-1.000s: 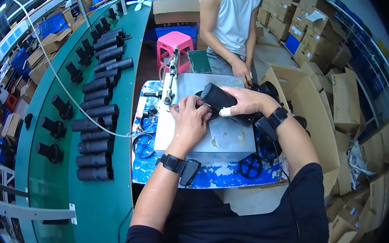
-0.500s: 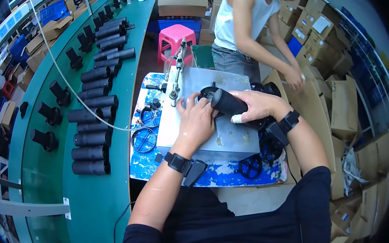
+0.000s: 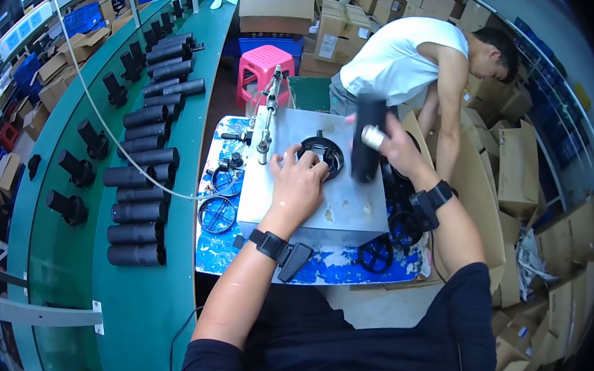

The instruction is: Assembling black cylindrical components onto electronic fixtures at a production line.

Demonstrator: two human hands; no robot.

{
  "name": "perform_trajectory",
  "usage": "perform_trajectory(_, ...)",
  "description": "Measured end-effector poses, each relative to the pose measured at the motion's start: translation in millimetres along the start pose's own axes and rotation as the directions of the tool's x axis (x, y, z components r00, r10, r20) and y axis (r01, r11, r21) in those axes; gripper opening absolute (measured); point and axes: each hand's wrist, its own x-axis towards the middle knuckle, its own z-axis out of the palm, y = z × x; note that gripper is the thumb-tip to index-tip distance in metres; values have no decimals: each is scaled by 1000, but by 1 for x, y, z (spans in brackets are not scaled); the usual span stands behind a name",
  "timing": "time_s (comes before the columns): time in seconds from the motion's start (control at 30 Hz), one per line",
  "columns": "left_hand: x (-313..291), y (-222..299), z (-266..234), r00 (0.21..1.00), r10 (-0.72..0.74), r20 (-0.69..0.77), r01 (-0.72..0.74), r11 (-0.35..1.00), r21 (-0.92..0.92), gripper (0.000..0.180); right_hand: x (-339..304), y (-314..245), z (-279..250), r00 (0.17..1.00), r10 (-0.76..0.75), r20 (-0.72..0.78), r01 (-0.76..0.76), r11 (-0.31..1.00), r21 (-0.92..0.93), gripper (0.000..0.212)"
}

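A round black plastic ring [image 3: 339, 157] with inner parts lies on the metal-topped box [image 3: 350, 222] in front of me. My left hand [image 3: 298, 186] is on its near left side, with bent fingers over the rim; the fingertips partly hide the inside. Right of the ring, my right hand [image 3: 400, 151] grips a black cylinder [image 3: 367, 139], held nearly upright above the box and smeared by motion. White wrapping covers one finger of that hand. At the box's left edge stands a metal cylinder fixture with a rod [image 3: 270, 109].
Several black cylinders [image 3: 140, 213] line the green bench [image 3: 137, 313] at left. Spoked black rings [image 3: 217, 214] lie on the worn blue table [image 3: 331, 277]. A co-worker [image 3: 410, 58] bends over an open carton [image 3: 477, 180] at right. A pink stool [image 3: 268, 59] stands behind.
My right hand has lifted the black cylinder away from the ring and turned it from lying to nearly upright. My left hand stays at the ring. The co-worker has bent down into the carton.
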Motion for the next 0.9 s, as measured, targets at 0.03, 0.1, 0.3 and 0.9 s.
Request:
perform_trajectory(0.03,2,2,-2,1000,-3,13,3,1000,9,10,4,-2,2,1000,-10,-3,10,1000,-2,60)
perform_trajectory(0.1,2,4,-4,1000,-6,-1,6,1000,-19,11,20,4,8,955,-155,-253,134,986,-98,53)
perform_trajectory(0.3,-14,0,-25,983,-144,-110,104,946,-307,18,29,45,45,888,-208,-409,143,973,-184,47)
perform_trajectory(0.9,-58,-44,-74,984,-79,-163,58,990,-132,18,21,24,83,934,-100,-344,-168,726,-667,84)
